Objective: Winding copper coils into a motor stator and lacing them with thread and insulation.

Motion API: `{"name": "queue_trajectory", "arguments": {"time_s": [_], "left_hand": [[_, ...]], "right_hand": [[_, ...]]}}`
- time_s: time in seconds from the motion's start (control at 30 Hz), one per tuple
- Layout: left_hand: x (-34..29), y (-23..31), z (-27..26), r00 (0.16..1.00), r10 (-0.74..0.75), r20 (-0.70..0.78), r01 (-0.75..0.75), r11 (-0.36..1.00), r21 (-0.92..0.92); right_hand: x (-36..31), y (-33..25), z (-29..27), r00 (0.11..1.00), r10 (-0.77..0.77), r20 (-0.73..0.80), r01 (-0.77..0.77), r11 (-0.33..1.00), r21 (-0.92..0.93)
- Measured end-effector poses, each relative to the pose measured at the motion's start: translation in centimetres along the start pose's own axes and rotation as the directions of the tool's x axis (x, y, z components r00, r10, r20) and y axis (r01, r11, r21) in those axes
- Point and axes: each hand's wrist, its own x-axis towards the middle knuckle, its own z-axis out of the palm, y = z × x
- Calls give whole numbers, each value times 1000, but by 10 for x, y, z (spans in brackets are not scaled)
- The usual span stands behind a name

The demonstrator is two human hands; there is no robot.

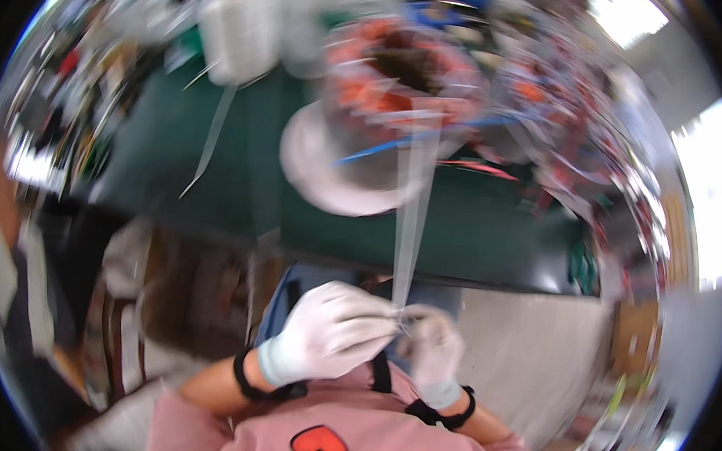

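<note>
Left grip (331,329) and right grip (436,352) are gloved white, the strip (411,229) above them whitish. Below, a red heart (320,443) marks the pink shirt (397,439).

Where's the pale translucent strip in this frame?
In the head view, right of centre, the translucent strip runs down from the orange-topped round object, across the green table, to between the left hand and right hand.
</note>
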Motion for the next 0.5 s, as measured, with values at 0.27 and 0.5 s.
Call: {"name": "queue_trajectory", "arguments": {"time_s": [0.27, 0.5], "left_hand": [[-134, -58, -61, 716, -688, -116, 686, 725, -67], [-369, -186, -110, 14, -948, -318, 974, -59, 218]], "right_hand": [[6, 8, -16, 880, -316, -355, 304, 948, -89], [81, -95, 127, 604, -571, 557, 727, 681, -90]]}}
